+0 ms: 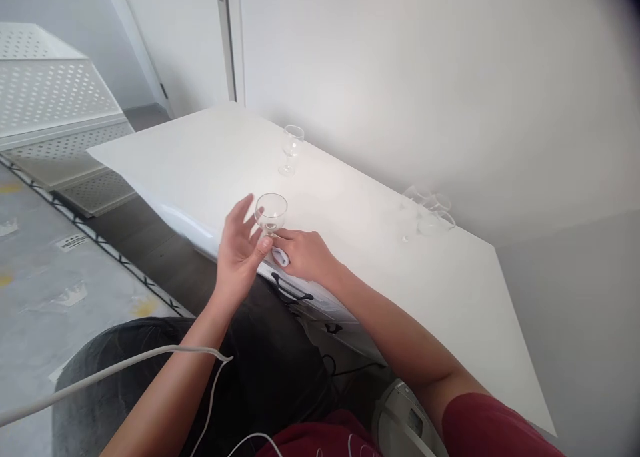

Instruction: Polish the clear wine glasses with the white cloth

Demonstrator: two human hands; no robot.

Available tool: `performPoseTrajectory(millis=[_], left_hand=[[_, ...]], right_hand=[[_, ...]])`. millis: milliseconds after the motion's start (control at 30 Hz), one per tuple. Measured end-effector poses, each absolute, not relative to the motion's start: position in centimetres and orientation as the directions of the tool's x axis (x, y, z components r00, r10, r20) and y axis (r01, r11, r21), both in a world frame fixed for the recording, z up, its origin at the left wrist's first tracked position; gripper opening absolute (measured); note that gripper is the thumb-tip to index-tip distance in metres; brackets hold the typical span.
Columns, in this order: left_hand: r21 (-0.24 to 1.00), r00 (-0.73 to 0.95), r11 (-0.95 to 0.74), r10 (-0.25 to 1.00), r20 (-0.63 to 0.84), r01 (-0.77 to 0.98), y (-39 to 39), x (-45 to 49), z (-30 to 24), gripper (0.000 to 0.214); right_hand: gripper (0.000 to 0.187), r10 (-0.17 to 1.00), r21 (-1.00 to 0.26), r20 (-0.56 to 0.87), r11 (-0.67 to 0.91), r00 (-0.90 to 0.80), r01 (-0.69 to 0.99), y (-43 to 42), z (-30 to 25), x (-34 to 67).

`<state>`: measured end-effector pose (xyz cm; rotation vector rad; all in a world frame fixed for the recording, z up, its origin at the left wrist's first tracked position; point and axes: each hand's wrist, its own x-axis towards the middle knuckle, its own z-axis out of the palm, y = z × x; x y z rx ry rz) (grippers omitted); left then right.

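Note:
A clear stemmed wine glass (271, 212) is held upright over the near edge of the white table. My left hand (240, 249) is curved loosely around it, thumb by the stem and the other fingers partly extended beside and behind the bowl. My right hand (307, 254) is closed at the stem, just below the bowl. Out of its curled fingers pokes a folded white piece (281, 256), which looks like cloth. Most of the stem and the foot are hidden by my hands. Farther back on the table stands another wine glass (291, 149).
Several clear glasses (434, 222) sit near the wall on the right part of the white table (380, 270). Black-handled drawers (295, 290) are beneath the near edge. A white cable (125, 364) crosses my left forearm. White perforated panels (60, 90) stand at the left.

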<state>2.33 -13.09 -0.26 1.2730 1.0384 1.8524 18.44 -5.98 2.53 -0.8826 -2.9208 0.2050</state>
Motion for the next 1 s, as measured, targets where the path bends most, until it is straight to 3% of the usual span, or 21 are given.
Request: performPoseTrajectory(millis=[200,333,533,833,1000], left_hand=[[0.913,-0.383,-0.395,0.831,0.404,0.107,-12.9,1.2,-0.8,0.029],[0.879,-0.330,-0.345,0.830,0.449,0.330,-12.6,1.0,-1.7,0.021],[0.807,-0.198,-0.299,0.872,0.448,0.508,-12.3,1.4,-2.0,0.022],[0.796,-0.185,-0.250,0.894,0.409,0.551,-12.3,1.0,-1.9,0.023],[0.784,-0.175,-0.232,0.902,0.395,0.575,-12.3,1.3,-2.2,0.026]], right_hand=[[0.060,0.858,-0.028,-0.003,0.513,-0.514,0.858,-4.1,2.6,19.1],[0.068,0.973,-0.006,-0.047,0.225,-0.225,0.974,-2.4,2.8,20.2],[0.052,0.984,0.029,-0.159,0.088,-0.082,0.996,-1.4,3.4,22.3],[0.069,0.955,0.082,-0.291,-0.036,0.058,0.996,-0.8,4.3,26.2],[0.064,0.925,0.086,-0.364,-0.078,0.104,0.993,0.3,4.9,28.0]])
